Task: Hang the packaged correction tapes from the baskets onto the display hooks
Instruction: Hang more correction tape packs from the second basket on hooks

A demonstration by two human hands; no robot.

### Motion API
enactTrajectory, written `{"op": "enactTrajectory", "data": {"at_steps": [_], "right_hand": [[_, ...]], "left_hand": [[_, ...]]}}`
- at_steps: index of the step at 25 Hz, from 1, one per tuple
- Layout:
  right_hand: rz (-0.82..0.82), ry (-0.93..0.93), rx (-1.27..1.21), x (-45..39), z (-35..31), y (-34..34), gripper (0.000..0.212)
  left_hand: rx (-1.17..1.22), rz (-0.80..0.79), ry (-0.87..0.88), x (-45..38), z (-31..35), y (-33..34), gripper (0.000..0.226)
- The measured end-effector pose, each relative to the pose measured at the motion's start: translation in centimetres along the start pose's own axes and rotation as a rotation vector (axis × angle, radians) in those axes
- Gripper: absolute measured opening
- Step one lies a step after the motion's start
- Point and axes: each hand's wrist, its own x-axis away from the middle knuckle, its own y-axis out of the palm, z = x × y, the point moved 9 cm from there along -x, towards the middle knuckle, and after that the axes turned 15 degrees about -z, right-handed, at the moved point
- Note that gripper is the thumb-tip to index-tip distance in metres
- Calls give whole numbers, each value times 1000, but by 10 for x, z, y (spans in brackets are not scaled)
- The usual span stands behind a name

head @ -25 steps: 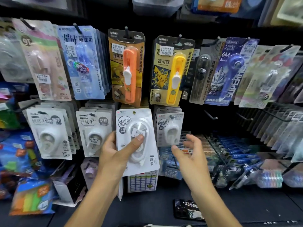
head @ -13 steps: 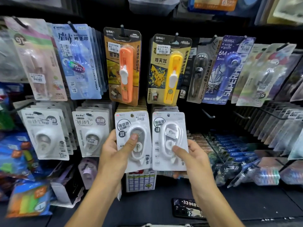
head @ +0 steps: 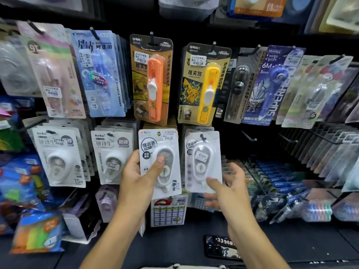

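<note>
My left hand point(head: 136, 177) grips a white packaged correction tape point(head: 161, 152), thumb pressed on its clear blister, holding it upright in front of the lower row of hooks. Just to the right, a second white packaged correction tape point(head: 202, 152) hangs on a display hook point(head: 202, 136). My right hand point(head: 231, 189) is at that pack's lower right corner, fingers spread, thumb touching its bottom edge. No basket is in view.
More white tape packs point(head: 58, 158) point(head: 112, 152) hang at lower left. Orange point(head: 153, 80) and yellow point(head: 204, 84) clip pushers hang above. Two bare hooks point(head: 249, 136) point(head: 287, 139) stick out to the right. A phone point(head: 221, 247) lies on the dark shelf below.
My right hand took hold of the right pack, pushed it back onto its hook, and has now loosened its fingers. My left hand raised its pack slightly toward the hooks.
</note>
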Motion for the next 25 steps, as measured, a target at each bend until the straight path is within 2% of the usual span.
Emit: {"op": "enactTrajectory", "data": {"at_steps": [1,3,6,7,9,11,13,15,18,25], "right_hand": [[5,16,100,2,0,1,58],[-56,-97,201,9,-8,13,46],[-308,-240,-11,9,-15,48,35],[-311,-264,-51,6,-18,51,34],[-211,-311,-77,2,-27,42,32],[-110,-331,-78,1,-28,21,29],[-74,-293,-41,3,-20,7,28],[-63,-242,58,-1,-14,3,25],[-33,-214,249,-21,-9,7,28],[-21,-154,299,-97,1,22,25]], "left_hand": [[7,5,7,-1,-1,1,19],[-18,8,1,-3,-3,7,17],[-77,-111,-65,-8,-15,29,25],[-124,-169,-96,-8,-18,36,35],[-399,-243,-70,-11,-11,43,42],[-842,-207,64,-15,9,42,41],[-1223,-139,156,-20,21,41,50],[-1445,-173,147,-26,13,40,63],[-1558,-279,74,-32,-13,38,77],[-1611,-306,36,-33,-30,33,86]]}}
